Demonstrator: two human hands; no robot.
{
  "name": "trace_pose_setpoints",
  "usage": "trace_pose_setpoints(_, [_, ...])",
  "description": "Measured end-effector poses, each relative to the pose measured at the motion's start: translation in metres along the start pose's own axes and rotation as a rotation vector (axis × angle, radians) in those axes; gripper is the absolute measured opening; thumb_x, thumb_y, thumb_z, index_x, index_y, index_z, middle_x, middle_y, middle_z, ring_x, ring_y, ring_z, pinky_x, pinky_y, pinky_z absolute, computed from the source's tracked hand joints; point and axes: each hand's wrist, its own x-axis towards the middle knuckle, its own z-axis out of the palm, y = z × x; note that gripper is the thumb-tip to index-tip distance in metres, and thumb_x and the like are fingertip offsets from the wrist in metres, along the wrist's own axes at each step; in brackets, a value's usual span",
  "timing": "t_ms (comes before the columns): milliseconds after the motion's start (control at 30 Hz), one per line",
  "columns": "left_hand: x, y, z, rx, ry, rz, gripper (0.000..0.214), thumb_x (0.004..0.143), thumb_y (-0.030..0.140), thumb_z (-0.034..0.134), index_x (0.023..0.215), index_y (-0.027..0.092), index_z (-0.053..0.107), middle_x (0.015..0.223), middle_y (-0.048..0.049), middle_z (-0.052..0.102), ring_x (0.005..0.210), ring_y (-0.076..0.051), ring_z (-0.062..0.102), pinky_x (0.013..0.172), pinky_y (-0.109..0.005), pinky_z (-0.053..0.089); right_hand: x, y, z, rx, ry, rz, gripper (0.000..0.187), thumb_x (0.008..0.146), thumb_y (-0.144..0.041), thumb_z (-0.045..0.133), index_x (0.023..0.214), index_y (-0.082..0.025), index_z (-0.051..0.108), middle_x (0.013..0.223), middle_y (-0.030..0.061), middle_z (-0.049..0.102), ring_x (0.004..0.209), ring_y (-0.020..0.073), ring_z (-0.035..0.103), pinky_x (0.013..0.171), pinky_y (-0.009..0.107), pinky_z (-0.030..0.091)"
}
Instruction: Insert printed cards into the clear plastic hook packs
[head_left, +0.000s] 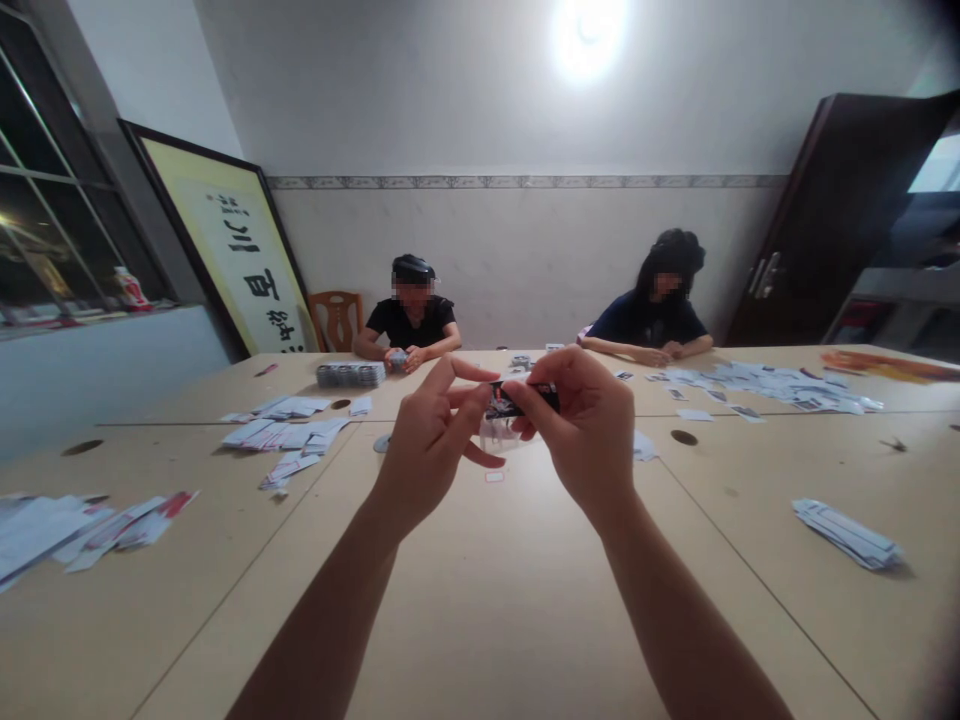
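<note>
Above the middle of the table (pixel 480 620), both of my hands hold a small flat black piece with printing on it (pixel 501 402), perhaps a card or small box. My left hand (pixel 431 425) pinches its left end between thumb and fingers, the lower fingers spread apart. At its right end, my right hand (pixel 592 425) grips it with the thumb across the front and the other fingers curled behind. Something whitish and see-through (pixel 499 435) shows just below the black piece, partly hidden by my fingers. A small red-edged white label (pixel 494 478) lies on the tabletop under my hands.
White paper slips (pixel 289 435) and more papers (pixel 45 530) lie at left, near a row of stacked pieces (pixel 350 374). Scattered slips (pixel 780 385) and a bundle (pixel 847 535) are at right. Two people (pixel 411 320) (pixel 652 315) sit across the table.
</note>
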Motion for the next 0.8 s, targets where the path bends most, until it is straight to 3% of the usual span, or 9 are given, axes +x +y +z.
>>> trace_pose_setpoints(300, [0.001, -0.0015, -0.0011, 0.02, 0.011, 0.008, 0.027, 0.094, 0.045, 0.067, 0.101, 0.021, 0.058, 0.066, 0.0046, 0.06, 0.062, -0.015, 0.069, 0.049, -0.028, 0.067, 0.0008, 0.0029, 0.0021, 0.016, 0.005, 0.004, 0.024, 0.085, -0.028, 0.076, 0.077, -0.022, 0.055, 0.062, -0.0068, 0.057, 0.048, 0.0105, 0.064, 0.044, 0.023, 0.05])
trace_pose_setpoints(800, [0.0042, -0.0049, -0.0013, -0.014, 0.034, -0.02, 0.034, 0.091, 0.05, 0.068, 0.102, 0.02, 0.055, 0.077, 0.0002, 0.068, 0.064, -0.017, 0.072, 0.049, -0.028, 0.066, -0.0023, 0.0081, 0.0062, -0.055, 0.007, -0.093, 0.02, 0.089, -0.028, 0.07, 0.08, -0.024, 0.053, 0.068, -0.0059, 0.058, 0.053, 0.0097, 0.063, 0.049, 0.023, 0.051])
